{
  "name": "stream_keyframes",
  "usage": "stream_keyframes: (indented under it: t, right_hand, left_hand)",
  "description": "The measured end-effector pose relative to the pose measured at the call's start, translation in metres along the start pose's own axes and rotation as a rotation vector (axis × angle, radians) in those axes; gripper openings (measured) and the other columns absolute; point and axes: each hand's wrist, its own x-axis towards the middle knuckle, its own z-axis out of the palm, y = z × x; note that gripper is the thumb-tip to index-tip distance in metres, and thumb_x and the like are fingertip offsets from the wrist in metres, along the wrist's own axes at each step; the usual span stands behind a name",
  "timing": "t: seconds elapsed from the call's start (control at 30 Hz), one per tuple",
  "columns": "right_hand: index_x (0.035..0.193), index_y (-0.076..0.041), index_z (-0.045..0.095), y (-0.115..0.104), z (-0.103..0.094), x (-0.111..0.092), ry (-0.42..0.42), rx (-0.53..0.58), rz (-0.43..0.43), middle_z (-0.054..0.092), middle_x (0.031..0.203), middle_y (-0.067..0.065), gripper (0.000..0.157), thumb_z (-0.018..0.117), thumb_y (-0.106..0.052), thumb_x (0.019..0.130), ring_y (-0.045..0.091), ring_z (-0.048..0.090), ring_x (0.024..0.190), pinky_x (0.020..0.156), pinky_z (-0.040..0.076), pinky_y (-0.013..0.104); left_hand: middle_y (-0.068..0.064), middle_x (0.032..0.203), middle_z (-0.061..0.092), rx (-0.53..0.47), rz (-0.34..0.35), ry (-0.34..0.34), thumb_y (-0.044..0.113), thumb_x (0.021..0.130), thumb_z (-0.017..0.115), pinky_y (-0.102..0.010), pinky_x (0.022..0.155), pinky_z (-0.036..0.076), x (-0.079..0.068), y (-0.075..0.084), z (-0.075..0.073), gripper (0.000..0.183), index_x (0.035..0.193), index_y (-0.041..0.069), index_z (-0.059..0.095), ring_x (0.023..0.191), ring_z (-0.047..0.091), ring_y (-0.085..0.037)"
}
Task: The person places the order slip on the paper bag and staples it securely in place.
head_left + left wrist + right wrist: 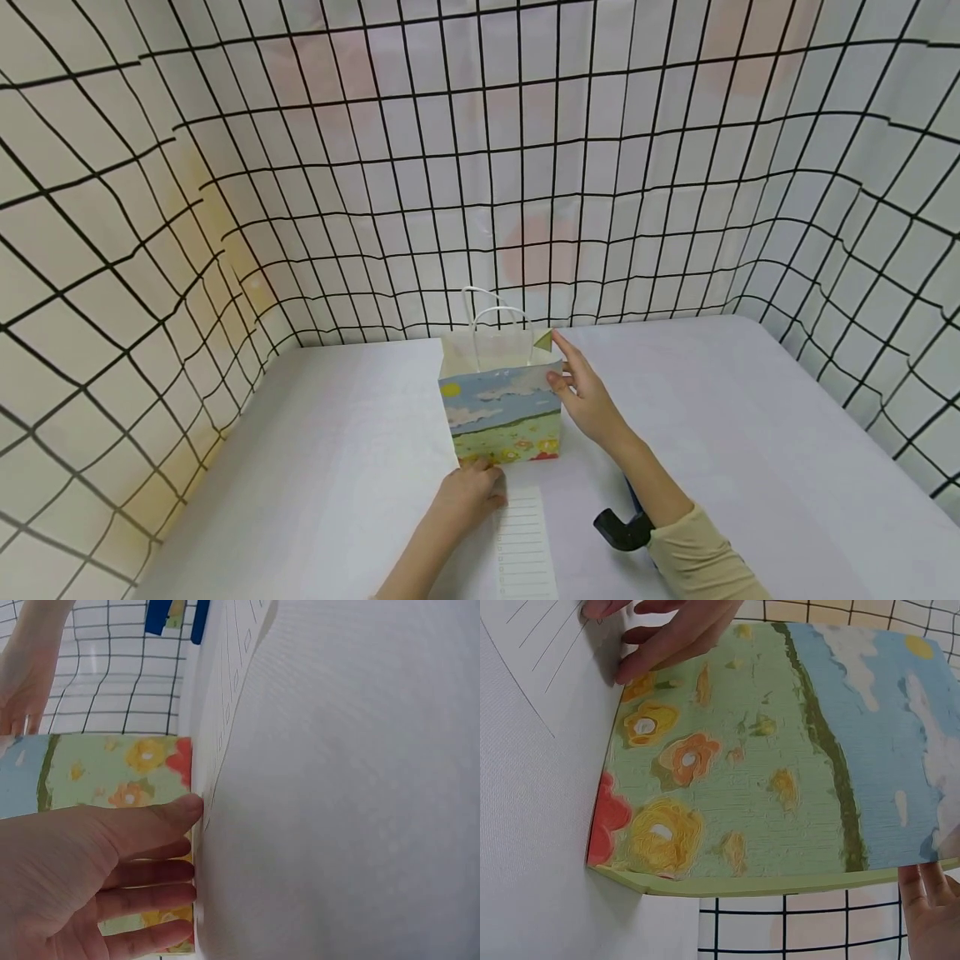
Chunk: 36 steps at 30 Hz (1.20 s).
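A paper gift bag (pixel 502 412) with a painted sky and flower meadow stands upright on the white table, its white cord handles (pixel 495 310) raised. My left hand (pixel 471 496) is at the bag's front bottom edge. In the left wrist view, its extended fingers (pixel 146 900) rest against the printed front, fingertips at the table. My right hand (pixel 592 400) pinches the upper right edge, thumb on the front and the other fingers along the side. Its index finger reaches the top corner, where a small green triangle shows. A narrow lined checklist sheet (pixel 523 542) lies before the bag, beside my left hand.
Black wire grid panels (pixel 480 183) with white sheeting behind enclose the table (pixel 337 467) at the back and both sides. A black curved tube-like piece (pixel 626 531) and something blue sit by my right sleeve, partly covered by the forearm.
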Motion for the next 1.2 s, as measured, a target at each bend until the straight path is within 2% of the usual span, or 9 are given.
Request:
stream_keyframes:
  t: [0.2, 0.27, 0.43, 0.47, 0.63, 0.77, 0.93, 1.2]
  right_hand:
    - [0.145, -0.009, 0.02, -0.001, 0.0, 0.0, 0.01, -0.036, -0.018, 0.026, 0.147, 0.011, 0.056, 0.046, -0.016, 0.095, 0.019, 0.048, 0.098, 0.087, 0.047, 0.038]
    - [0.144, -0.006, 0.021, -0.011, -0.001, -0.001, 0.005, -0.039, -0.016, 0.027, 0.146, 0.014, 0.055, 0.045, -0.013, 0.095, 0.014, 0.048, 0.094, 0.085, 0.047, 0.034]
    - [0.142, 0.002, 0.021, -0.04, -0.006, -0.004, -0.01, -0.017, 0.008, 0.028, 0.143, 0.022, 0.053, 0.044, -0.006, 0.094, 0.02, 0.051, 0.094, 0.081, 0.047, 0.027]
    - [0.141, 0.003, 0.021, -0.04, -0.006, -0.004, -0.012, -0.013, 0.007, 0.027, 0.143, 0.022, 0.053, 0.044, -0.006, 0.094, 0.024, 0.051, 0.095, 0.081, 0.047, 0.027]
    - [0.142, 0.002, 0.02, -0.036, -0.006, -0.004, -0.017, 0.013, 0.011, 0.026, 0.143, 0.023, 0.053, 0.043, -0.005, 0.095, 0.027, 0.052, 0.097, 0.079, 0.047, 0.022]
    - [0.143, -0.002, 0.019, -0.021, -0.004, -0.002, -0.013, 0.026, 0.007, 0.027, 0.143, 0.021, 0.055, 0.044, -0.006, 0.094, 0.026, 0.052, 0.097, 0.078, 0.047, 0.022]
    - [0.145, -0.01, 0.02, -0.004, -0.002, 0.001, -0.002, -0.001, -0.003, 0.03, 0.141, 0.015, 0.057, 0.046, -0.012, 0.094, 0.019, 0.051, 0.094, 0.075, 0.047, 0.022]
    - [0.144, -0.009, 0.022, -0.003, -0.003, 0.002, 0.005, -0.032, -0.037, 0.035, 0.137, 0.015, 0.057, 0.048, -0.015, 0.094, 0.011, 0.049, 0.086, 0.072, 0.048, 0.021]
  left_hand:
    - [0.0, 0.087, 0.059, 0.018, 0.002, -0.009, 0.029, 0.072, 0.073, -0.023, 0.058, 0.046, 0.0, 0.002, -0.002, 0.031, 0.096, 0.01, 0.068, 0.074, 0.058, -0.012]
    - [0.001, 0.085, 0.058, 0.019, -0.002, -0.014, 0.028, 0.073, 0.072, -0.023, 0.057, 0.046, 0.0, 0.002, -0.002, 0.029, 0.095, 0.01, 0.068, 0.073, 0.057, -0.012]
    - [0.001, 0.082, 0.057, 0.013, -0.003, -0.009, 0.024, 0.074, 0.072, -0.023, 0.057, 0.046, 0.001, 0.002, -0.001, 0.023, 0.093, 0.01, 0.068, 0.072, 0.058, -0.012]
    - [0.002, 0.082, 0.057, 0.011, -0.001, -0.009, 0.023, 0.075, 0.072, -0.022, 0.057, 0.045, 0.001, 0.002, -0.001, 0.022, 0.092, 0.01, 0.068, 0.073, 0.058, -0.012]
    - [0.003, 0.08, 0.058, -0.009, -0.003, -0.015, 0.021, 0.076, 0.071, -0.021, 0.056, 0.045, 0.001, 0.001, 0.0, 0.015, 0.089, 0.013, 0.067, 0.072, 0.057, -0.01]
    - [0.005, 0.077, 0.056, -0.046, -0.008, -0.02, 0.02, 0.077, 0.071, -0.019, 0.054, 0.042, 0.001, 0.001, 0.0, 0.01, 0.083, 0.014, 0.065, 0.067, 0.054, -0.007]
    - [0.007, 0.076, 0.052, -0.088, -0.006, -0.028, 0.019, 0.076, 0.072, -0.018, 0.052, 0.039, -0.001, 0.0, 0.0, 0.014, 0.079, 0.016, 0.058, 0.064, 0.048, -0.004]
    - [0.008, 0.071, 0.05, -0.129, 0.002, 0.007, 0.013, 0.076, 0.072, -0.019, 0.049, 0.035, -0.004, -0.002, 0.001, 0.019, 0.074, 0.018, 0.053, 0.062, 0.042, -0.003]
